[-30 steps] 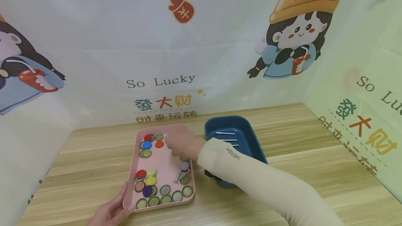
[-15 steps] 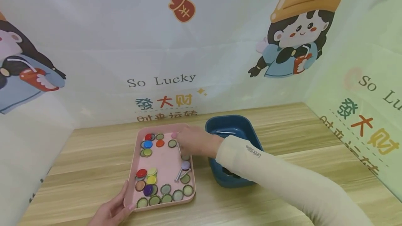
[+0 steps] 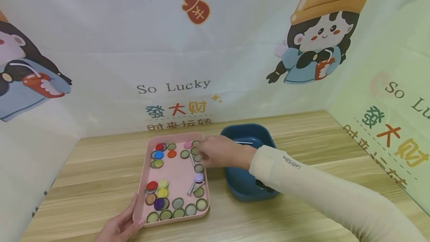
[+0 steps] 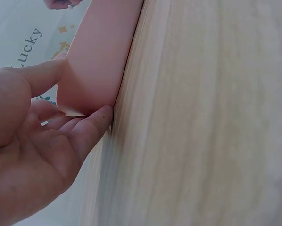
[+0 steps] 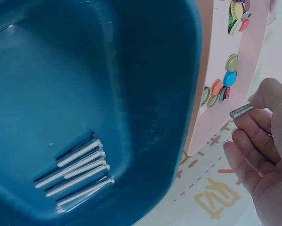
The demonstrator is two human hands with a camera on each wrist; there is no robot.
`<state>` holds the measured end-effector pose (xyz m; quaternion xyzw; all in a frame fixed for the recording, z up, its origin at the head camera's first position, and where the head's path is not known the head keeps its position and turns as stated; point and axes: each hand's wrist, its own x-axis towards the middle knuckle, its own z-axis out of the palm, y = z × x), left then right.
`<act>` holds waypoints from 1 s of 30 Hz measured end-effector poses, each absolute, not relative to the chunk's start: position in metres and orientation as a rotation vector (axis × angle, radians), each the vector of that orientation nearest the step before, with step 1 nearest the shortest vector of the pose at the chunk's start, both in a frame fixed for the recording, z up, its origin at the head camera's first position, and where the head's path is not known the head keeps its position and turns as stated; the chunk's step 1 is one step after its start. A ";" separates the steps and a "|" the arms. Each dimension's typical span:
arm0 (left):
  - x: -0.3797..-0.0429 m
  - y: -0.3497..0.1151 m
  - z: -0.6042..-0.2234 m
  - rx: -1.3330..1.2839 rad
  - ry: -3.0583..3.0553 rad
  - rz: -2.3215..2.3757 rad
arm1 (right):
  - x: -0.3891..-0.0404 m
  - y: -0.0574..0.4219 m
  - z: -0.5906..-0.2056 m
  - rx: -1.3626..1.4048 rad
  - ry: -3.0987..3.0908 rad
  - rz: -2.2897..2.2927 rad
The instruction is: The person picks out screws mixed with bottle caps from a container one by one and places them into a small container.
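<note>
My left hand (image 3: 115, 227) grips the near left corner of a pink tray (image 3: 177, 173), thumb at the rim and fingers under the corner in the left wrist view. Several bottle caps lie in the tray, some coloured side up, and bolts (image 3: 192, 188) lie along its right side. Between thumb and forefinger, my right hand (image 3: 218, 152) pinches a silver bolt (image 5: 241, 111), its threaded end sticking out. That hand is over the gap between the tray's right rim and a deep blue bin (image 3: 235, 184). Several bolts (image 5: 69, 169) lie on the bin's floor.
Tray and bin stand side by side on a wood-grain table (image 3: 312, 141). Printed cloth (image 3: 111, 59) walls off the back and both sides. My right sleeve (image 3: 322, 186) crosses the bin's near right edge and hides part of it.
My right hand has moved right, from over the tray's far part to beside the bin, uncovering caps and a bolt near the tray's right rim. The left hand keeps its grip.
</note>
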<state>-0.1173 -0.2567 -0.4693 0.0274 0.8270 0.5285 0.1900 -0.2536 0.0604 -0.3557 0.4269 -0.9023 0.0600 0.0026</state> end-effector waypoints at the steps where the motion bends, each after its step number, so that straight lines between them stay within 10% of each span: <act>1: -0.118 -0.257 -0.469 0.068 2.317 1.487 | -0.254 0.063 -0.356 1.339 -2.821 0.206; 30: -0.118 -0.259 -0.472 0.047 2.233 1.546 | -0.261 0.135 -0.374 1.276 -2.836 0.239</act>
